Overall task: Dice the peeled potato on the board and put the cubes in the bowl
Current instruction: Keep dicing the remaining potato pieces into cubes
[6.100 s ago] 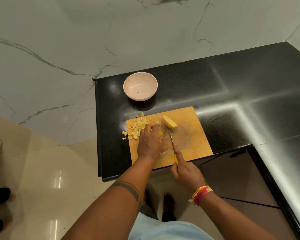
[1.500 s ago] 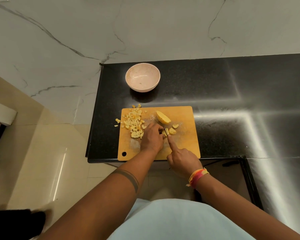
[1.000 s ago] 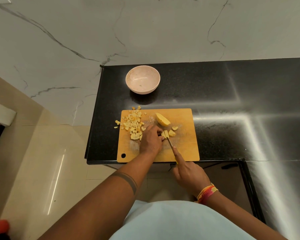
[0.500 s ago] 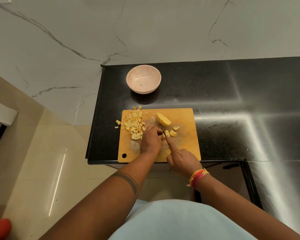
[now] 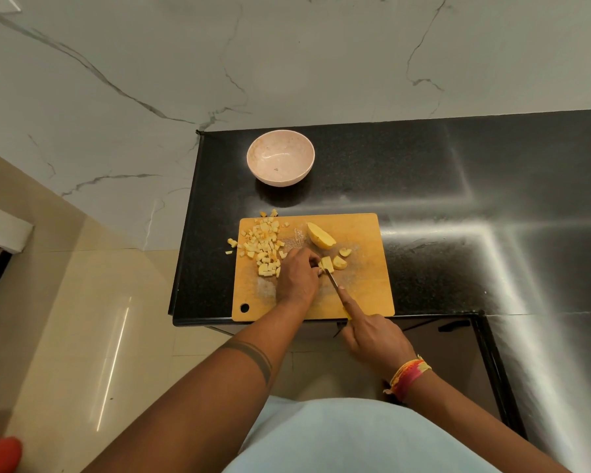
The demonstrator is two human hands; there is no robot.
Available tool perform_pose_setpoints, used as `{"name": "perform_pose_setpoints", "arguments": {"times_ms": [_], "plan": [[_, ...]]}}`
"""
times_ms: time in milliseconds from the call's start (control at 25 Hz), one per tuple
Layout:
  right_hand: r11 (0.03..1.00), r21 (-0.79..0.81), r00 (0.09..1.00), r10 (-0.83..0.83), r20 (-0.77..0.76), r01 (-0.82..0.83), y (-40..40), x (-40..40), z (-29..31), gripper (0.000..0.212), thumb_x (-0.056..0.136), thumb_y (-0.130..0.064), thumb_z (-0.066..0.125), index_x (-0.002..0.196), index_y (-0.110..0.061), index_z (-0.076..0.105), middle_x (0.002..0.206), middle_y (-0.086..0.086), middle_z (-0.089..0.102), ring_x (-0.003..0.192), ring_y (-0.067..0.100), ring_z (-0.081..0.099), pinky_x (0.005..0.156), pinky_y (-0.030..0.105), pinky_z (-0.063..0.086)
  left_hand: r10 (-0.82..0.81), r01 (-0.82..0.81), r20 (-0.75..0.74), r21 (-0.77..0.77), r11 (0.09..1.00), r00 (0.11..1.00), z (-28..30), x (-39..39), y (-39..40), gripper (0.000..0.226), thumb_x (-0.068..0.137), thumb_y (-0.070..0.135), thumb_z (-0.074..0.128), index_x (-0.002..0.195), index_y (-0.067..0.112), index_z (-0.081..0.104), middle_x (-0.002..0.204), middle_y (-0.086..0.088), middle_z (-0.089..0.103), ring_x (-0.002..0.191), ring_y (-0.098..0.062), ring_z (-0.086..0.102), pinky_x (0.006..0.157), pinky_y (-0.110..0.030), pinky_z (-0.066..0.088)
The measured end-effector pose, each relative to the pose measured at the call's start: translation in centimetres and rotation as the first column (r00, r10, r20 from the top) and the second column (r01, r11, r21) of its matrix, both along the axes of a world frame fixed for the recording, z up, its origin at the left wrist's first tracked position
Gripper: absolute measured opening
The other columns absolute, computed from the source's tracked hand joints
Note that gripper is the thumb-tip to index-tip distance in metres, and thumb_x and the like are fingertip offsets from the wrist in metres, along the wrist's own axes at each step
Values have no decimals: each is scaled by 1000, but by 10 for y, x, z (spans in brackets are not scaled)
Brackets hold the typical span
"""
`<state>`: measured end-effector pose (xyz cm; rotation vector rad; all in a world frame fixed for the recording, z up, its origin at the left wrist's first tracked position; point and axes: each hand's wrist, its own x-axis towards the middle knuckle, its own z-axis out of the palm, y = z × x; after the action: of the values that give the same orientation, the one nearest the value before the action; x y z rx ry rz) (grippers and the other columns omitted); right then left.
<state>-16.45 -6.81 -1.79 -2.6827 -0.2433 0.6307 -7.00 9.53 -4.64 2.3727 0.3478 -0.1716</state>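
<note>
Nearest the board's [image 5: 362,295] front edge, the right hand [image 5: 376,336] grips a knife [image 5: 333,282] (forefinger along its spine). Mid-board, the left hand [image 5: 299,273] pinches a potato piece [image 5: 326,263], seemingly under the blade. Cubes [image 5: 263,245] heap left; a wedge [image 5: 320,236] lies farther back. Beyond stands the bowl [image 5: 280,158].

Both forearms are bare, with no sleeves in view. The left forearm [image 5: 198,397] carries a dark tattooed band [image 5: 253,361] that wraps around it partway up. The right wrist wears a bracelet [image 5: 408,375] of bunched threads in yellow, orange and pink-red. A pale blue-grey shirt [image 5: 348,438] covers the body below.
</note>
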Motion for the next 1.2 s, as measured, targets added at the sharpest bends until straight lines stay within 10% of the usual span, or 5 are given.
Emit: {"name": "perform_pose_setpoints", "arguments": {"times_ms": [320, 1200], "plan": [[991, 64, 992, -117, 42, 114, -13, 15, 13, 77, 99, -27, 42, 162, -39, -1, 60, -2, 55, 51, 16, 51, 46, 32, 35, -71, 74, -29, 131, 989, 997, 7, -5, -16, 38, 91, 45, 69, 123, 28, 56, 126, 0, 44, 118, -20, 43, 91, -38, 50], [982, 116, 989, -150, 9, 148, -1, 13, 0, 74, 98, -28, 42, 162, -39, 4, 62, -1, 55, 53, 18, 51, 49, 36, 37, -137, 134, 18, 118, 984, 990, 7, -6, -17, 41, 95, 32, 68, 133, 21, 57, 127, -1, 43, 116, -21, 51, 92, -36, 52]]}}
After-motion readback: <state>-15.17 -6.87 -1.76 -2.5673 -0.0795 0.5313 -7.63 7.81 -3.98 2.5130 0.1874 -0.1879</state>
